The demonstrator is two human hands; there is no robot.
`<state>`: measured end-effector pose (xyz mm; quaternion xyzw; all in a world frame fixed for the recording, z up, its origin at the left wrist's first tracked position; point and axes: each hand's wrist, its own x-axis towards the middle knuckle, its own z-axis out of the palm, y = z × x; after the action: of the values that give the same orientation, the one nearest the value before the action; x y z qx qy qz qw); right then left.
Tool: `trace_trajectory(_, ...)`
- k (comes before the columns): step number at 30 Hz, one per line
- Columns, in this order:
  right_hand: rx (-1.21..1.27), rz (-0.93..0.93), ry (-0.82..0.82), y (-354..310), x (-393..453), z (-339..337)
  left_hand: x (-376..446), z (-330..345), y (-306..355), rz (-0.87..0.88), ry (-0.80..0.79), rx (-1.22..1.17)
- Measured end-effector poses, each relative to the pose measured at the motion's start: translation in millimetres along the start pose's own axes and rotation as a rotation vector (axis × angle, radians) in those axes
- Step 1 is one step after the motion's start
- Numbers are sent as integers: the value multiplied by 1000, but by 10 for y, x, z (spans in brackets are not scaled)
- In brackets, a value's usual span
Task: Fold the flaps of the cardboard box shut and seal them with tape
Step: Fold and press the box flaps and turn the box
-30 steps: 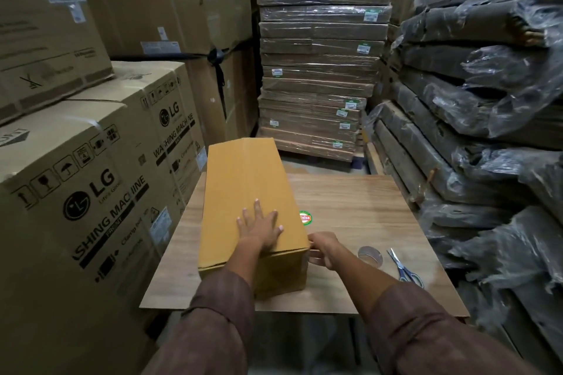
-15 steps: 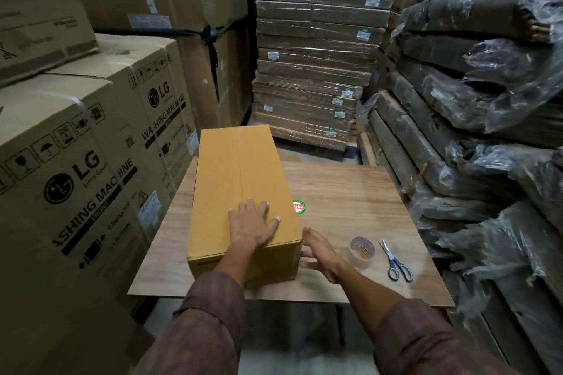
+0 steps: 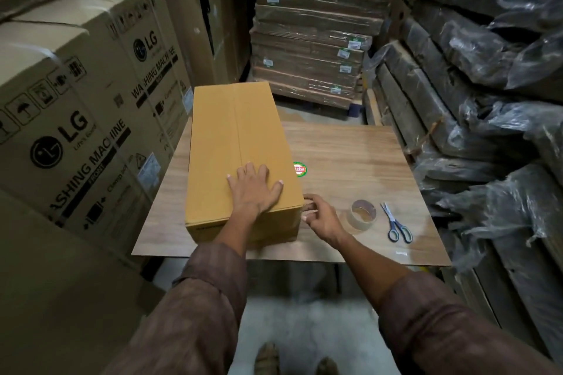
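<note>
The left hand point(image 3: 254, 189) is lying flat, fingers spread, pressing the near end of the cardboard box point(image 3: 240, 155) on the table point(image 3: 350, 155). The right hand point(image 3: 320, 216) is curling its fingers against the box's near right corner; what it is pinching I cannot tell. Flaps are lying shut; whether the seam is taped is unclear. Tape roll point(image 3: 363, 214) and scissors point(image 3: 396, 224) are sitting just right.

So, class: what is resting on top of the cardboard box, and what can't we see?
The left hand lies flat, fingers spread, on the cardboard box near its closed centre seam. No tape roll sits on it. The contents are hidden by the flaps.
</note>
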<state>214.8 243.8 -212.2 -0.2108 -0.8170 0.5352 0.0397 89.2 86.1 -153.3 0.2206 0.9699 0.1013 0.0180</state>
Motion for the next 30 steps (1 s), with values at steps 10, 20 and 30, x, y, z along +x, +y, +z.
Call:
trace_trajectory(10, -2, -148, -135, -28, -2, 24, -272, -163, -413, -745, 192, -128)
trace_trajectory(20, -276, -477, 274, -974, 161, -372, 74, -1202, -199, -821, 135, -190)
trace_trajectory(30, -539, -848, 453, -2648, 361, -717, 688, -1223, -749, -697, -105, -1033)
